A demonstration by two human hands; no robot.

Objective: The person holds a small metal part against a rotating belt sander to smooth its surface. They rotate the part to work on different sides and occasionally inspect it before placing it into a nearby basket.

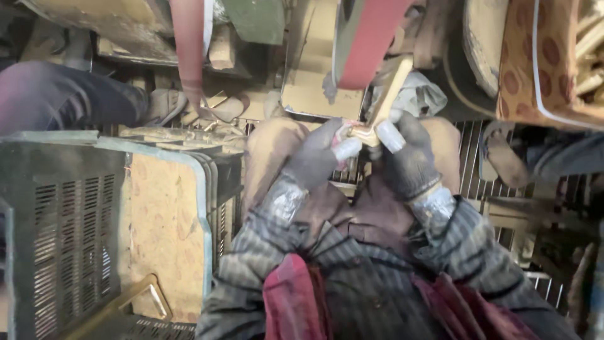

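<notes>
Both my hands wear dark grey gloves with taped fingertips and taped wrists. My left hand and my right hand together grip a brass-coloured metal frame piece, angled up from between my thumbs. Its upper end rests against a running red sanding belt just above my hands. A bit of pink cloth shows under my left thumb. My knees in brown trousers are below the hands.
A grey slatted plastic crate with a dusty board stands at the left, a brass frame lying at its lower edge. A second red belt hangs at upper left. Another person's leg and sandalled foot are at the right. A metal grille floor lies underneath.
</notes>
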